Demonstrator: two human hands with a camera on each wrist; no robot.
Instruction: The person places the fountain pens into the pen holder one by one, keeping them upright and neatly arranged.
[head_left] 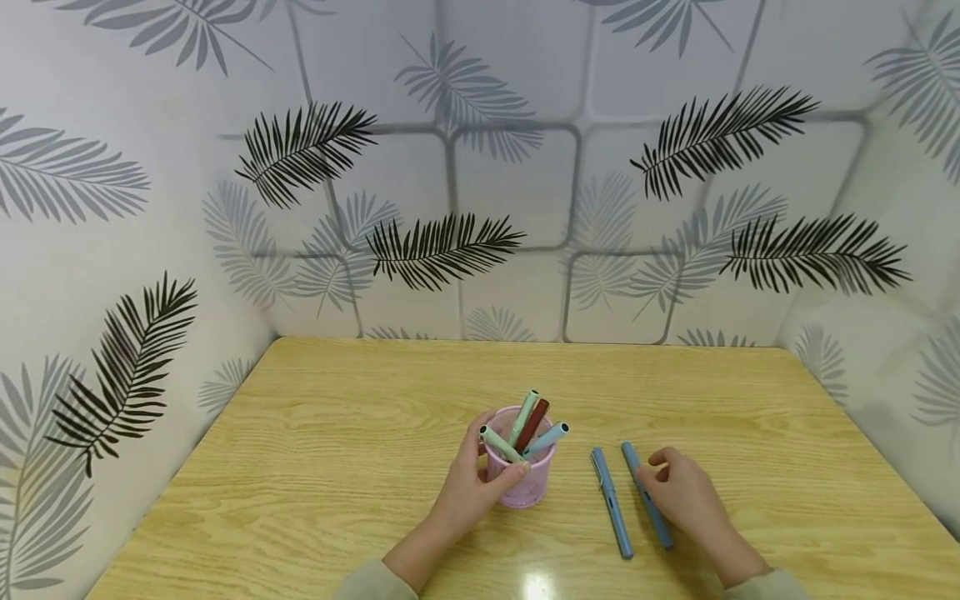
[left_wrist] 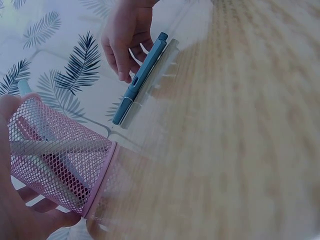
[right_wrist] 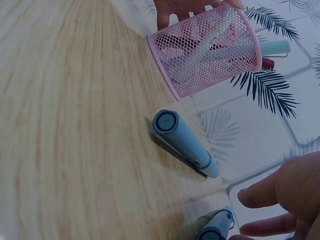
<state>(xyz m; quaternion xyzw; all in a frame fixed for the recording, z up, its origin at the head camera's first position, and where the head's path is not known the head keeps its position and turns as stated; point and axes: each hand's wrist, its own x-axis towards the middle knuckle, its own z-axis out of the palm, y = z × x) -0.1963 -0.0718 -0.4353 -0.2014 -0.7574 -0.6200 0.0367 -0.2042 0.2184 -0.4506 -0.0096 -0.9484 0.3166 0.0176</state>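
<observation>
A pink mesh pen cup (head_left: 523, 490) stands on the table, and my left hand (head_left: 467, 497) grips it round its left side, thumb across the front. In it lean two pale green pens (head_left: 523, 417), a dark red pen (head_left: 533, 423) and a light blue pen (head_left: 550, 437). To the right lie two blue pens side by side, the nearer-to-cup pen (head_left: 613, 504) and the outer pen (head_left: 647, 497). My right hand (head_left: 684, 493) hovers at the outer pen; in the right wrist view its thumb (right_wrist: 260, 192) and fingers are spread beside the pen, holding nothing.
The wooden table (head_left: 315, 467) has patterned walls behind it and along both sides, printed with leaf shapes. A bright light reflection shows on the table near its front edge.
</observation>
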